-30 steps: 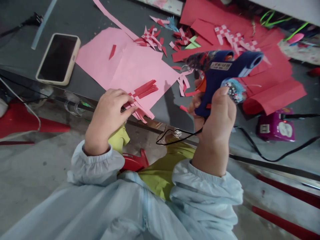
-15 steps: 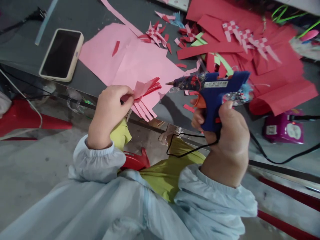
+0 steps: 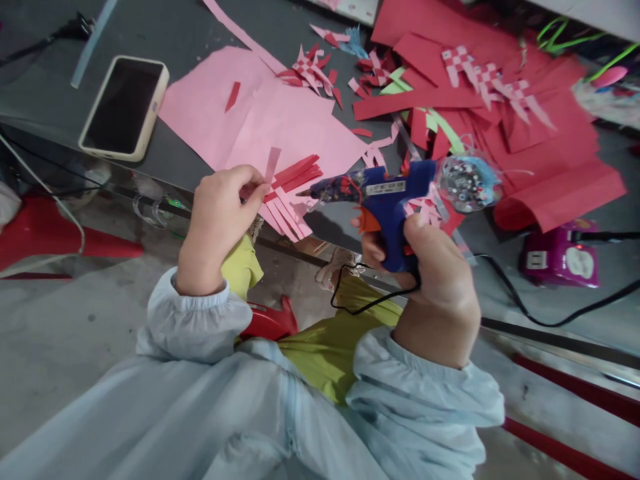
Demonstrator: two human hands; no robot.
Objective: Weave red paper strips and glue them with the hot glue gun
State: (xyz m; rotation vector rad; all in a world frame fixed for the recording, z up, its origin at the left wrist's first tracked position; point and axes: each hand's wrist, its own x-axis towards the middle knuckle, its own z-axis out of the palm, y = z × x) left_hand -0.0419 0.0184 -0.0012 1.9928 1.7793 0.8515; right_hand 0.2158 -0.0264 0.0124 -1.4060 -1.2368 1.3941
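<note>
My left hand [image 3: 220, 223] pinches a small woven piece of red and pink paper strips [image 3: 287, 197] at the near edge of the dark table [image 3: 45, 107]; one pink strip is lifted up by my fingers. My right hand [image 3: 433, 287] is wrapped round the grip of a blue glue gun [image 3: 385, 197] with an orange trigger. Its nozzle points left, right beside the woven piece. The gun's black cord [image 3: 505, 283] loops below my hand and runs off to the right.
A phone [image 3: 124, 107] lies face up at the table's left. Pink paper sheets [image 3: 260, 113] cover the middle; red sheets [image 3: 530, 127] and woven scraps lie on the right. A purple device [image 3: 560, 257] sits at the right. Red bars lie on the floor.
My right hand brought the glue gun down and to the left until its nozzle came next to the woven piece. My left hand lifted the piece and raised one pink strip.
</note>
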